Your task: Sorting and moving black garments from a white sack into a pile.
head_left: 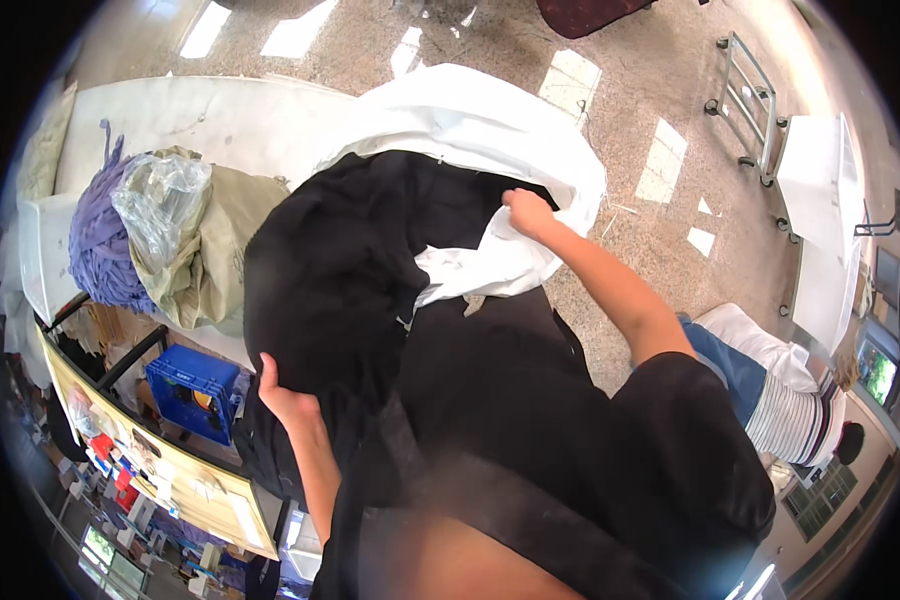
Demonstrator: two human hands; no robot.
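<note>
Textile workshop, apparently: piled black cloth (320,260), purple fabric bundle (100,250), wheeled white cart (815,180).

Left hand (288,405) against black cloth (320,260); right hand (530,213) gripping white fabric (492,265); blue crate (175,408) lower left.

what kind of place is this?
Probably a garment or textile workshop: heaped black cloth with white sheeting around it, bundled purple fabric strips and a white wheeled cart.

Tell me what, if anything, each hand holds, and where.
Right hand: the white sheet, by the edge of its near flap. Left hand: against the left side of the black cloth; whether it grips cannot be told.
</note>
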